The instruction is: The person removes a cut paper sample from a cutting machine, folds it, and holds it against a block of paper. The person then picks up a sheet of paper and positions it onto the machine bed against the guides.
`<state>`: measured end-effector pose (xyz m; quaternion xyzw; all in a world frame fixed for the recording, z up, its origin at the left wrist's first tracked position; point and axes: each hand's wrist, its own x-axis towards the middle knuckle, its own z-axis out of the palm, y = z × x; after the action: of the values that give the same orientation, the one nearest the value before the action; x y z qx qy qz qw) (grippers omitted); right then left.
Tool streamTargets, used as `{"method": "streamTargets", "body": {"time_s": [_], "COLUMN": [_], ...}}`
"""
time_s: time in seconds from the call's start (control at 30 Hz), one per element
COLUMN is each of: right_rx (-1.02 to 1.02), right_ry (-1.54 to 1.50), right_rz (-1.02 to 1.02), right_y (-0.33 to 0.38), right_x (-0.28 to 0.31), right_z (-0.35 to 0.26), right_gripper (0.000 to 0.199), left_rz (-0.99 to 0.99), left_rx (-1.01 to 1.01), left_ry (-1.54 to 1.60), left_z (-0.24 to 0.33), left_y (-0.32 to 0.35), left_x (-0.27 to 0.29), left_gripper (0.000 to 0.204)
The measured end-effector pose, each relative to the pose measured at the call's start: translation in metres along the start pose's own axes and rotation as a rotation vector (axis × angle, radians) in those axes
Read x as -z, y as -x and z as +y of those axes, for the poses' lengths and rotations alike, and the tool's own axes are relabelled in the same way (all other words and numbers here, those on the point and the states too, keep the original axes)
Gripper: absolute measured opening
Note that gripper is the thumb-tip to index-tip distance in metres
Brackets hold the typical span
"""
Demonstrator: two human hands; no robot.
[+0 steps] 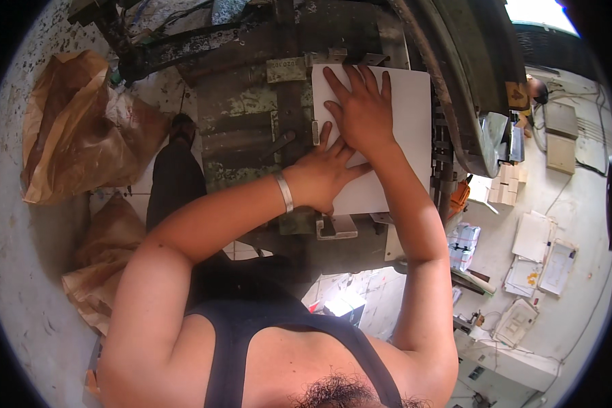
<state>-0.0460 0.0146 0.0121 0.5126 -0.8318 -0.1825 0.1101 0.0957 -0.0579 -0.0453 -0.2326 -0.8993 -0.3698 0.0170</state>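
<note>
A white sheet of paper or card (409,156) lies on the worn green metal bed of a machine (238,109). My right hand (364,112) rests on its upper part, palm down, fingers spread and pointing away from me. Below and to the left, my left hand (319,175) lies across the sheet's left edge with its fingers stretched apart. A metal bracelet (284,192) circles my left wrist. Small metal stops, among them a bracket (336,228) at the near edge, stand around the sheet. Neither hand grips anything.
A heavy dark machine frame (449,75) rises just right of the sheet. Crumpled brown paper bags (81,129) stand at the left. On the right-hand floor are cardboard boxes (506,185), wrapped packs (464,245), loose sheets (534,238) and cables. Another person (538,90) is partly visible far right.
</note>
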Motion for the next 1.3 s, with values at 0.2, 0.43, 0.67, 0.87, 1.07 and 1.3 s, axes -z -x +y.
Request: {"method": "streamTargets", "body": {"time_s": [0.2, 0.43, 0.67, 0.87, 1.07, 1.3], "right_rx": [-0.005, -0.102, -0.320, -0.519, -0.668, -0.711], "right_ry": [-0.057, -0.274, -0.543, -0.737, -0.851, -1.038], "right_rz": [0.010, -0.004, 0.137, 0.420, 0.651, 0.665], "right_y": [0.003, 0.033, 0.127, 0.202, 0.263, 0.281], "right_x": [-0.005, 0.032, 0.095, 0.092, 0.065, 0.055], "right_z": [0.005, 0.006, 0.016, -0.018, -0.068, -0.125], "right_gripper": [0.068, 0.068, 0.065, 0.053, 0.050, 0.035], "left_rz": [-0.005, -0.044, -0.022, 0.070, 0.372, 0.833], "left_rx": [-0.016, -0.010, -0.009, -0.003, -0.217, 0.188], "left_ry": [0.031, 0.005, -0.063, 0.032, 0.362, 0.779], "left_z": [0.000, 0.001, 0.010, 0.001, 0.010, -0.056], "left_y": [-0.002, -0.002, -0.005, 0.002, 0.026, 0.076], "left_x": [-0.002, 0.003, 0.008, 0.007, 0.030, 0.048], "left_gripper": [0.129, 0.129, 0.133, 0.123, 0.086, 0.062]}}
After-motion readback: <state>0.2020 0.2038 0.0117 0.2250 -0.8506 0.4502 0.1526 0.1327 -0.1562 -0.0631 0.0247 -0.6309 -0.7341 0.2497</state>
